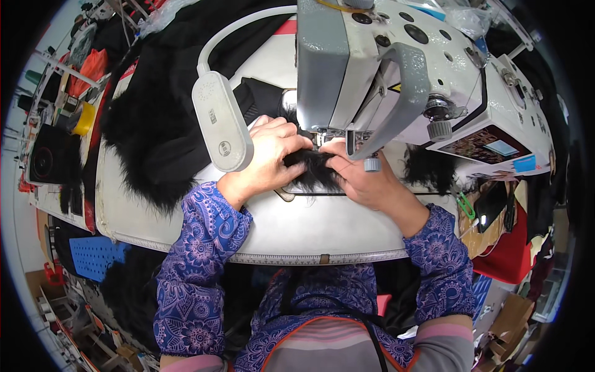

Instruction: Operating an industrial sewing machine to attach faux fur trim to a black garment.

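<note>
A piece of black fur fabric lies under the needle area of a grey and white sewing machine. My left hand grips the fur from the left, thumb and fingers closed on it close to the presser foot. From the other side my right hand holds the same fur, its fingertips bunched just right of the foot. Part of the right hand sits behind a grey machine lever. Black fabric extends behind my left hand. The needle itself is hard to make out.
A white lamp on a bent arm hangs left of the machine. More black fur cloth spreads across the left of the white table. Green-handled snips and a dark phone lie at right. A blue perforated basket stands lower left.
</note>
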The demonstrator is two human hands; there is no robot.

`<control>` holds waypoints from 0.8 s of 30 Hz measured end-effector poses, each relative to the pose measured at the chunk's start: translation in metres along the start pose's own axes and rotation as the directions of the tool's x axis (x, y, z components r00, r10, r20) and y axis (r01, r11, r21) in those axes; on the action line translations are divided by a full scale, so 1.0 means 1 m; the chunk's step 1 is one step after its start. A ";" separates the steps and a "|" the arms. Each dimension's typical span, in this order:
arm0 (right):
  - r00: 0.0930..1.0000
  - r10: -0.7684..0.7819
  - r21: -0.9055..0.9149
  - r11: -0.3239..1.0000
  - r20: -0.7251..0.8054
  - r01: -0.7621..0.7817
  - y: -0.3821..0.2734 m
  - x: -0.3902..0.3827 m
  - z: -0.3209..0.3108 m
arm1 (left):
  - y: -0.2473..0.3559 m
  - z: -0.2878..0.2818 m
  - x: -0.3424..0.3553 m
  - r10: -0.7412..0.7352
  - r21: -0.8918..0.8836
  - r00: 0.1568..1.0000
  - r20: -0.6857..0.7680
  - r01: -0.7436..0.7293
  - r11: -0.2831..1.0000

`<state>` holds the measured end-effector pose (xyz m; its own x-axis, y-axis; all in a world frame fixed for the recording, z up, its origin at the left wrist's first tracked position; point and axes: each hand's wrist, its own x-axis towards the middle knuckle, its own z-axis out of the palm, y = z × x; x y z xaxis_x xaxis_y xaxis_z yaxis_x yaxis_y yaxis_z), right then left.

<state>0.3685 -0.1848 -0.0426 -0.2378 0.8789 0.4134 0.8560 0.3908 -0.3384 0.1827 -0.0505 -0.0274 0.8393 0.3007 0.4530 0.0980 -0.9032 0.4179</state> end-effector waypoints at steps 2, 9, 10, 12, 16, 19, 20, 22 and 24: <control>1.000 0.023 0.025 0.999 0.012 -0.023 0.000 -0.001 0.001 | -0.003 0.000 -0.002 0.013 0.035 1.000 0.028 -0.014 0.999; 0.998 0.063 0.006 0.998 -0.018 -0.063 0.003 0.000 -0.002 | -0.009 0.005 -0.003 0.011 -0.111 0.999 -0.032 -0.015 0.994; 0.997 0.075 -0.023 0.997 -0.019 -0.076 0.002 0.001 -0.002 | -0.008 0.005 -0.004 0.022 -0.150 1.000 0.022 -0.019 0.989; 0.996 0.082 -0.036 0.996 -0.025 -0.083 0.002 -0.002 0.002 | -0.007 0.003 -0.007 0.021 -0.176 0.995 0.094 -0.004 0.984; 0.997 -0.022 -0.138 0.990 -0.068 0.013 0.005 -0.006 0.001 | -0.003 0.002 -0.007 -0.003 -0.199 0.997 0.078 0.019 0.980; 0.999 0.005 -0.083 0.997 -0.037 -0.008 0.002 -0.007 -0.002 | 0.000 0.004 -0.007 0.025 -0.086 0.999 -0.025 -0.027 0.996; 0.999 0.001 -0.083 0.997 -0.036 -0.004 0.003 -0.007 0.001 | -0.001 0.007 -0.008 0.057 -0.072 0.998 0.002 -0.056 0.996; 0.984 0.087 0.137 0.988 -0.154 -0.066 0.004 -0.007 0.008 | -0.001 0.006 -0.009 0.109 -0.060 0.994 0.030 -0.107 0.992; 0.995 -0.015 -0.023 1.000 -0.101 0.013 0.003 -0.004 0.001 | 0.002 0.001 -0.010 0.085 -0.064 0.994 0.065 -0.081 0.995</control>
<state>0.3711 -0.1873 -0.0464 -0.2028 0.8410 0.5016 0.8632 0.3954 -0.3139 0.1751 -0.0557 -0.0316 0.8774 0.2026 0.4349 -0.0042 -0.9032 0.4292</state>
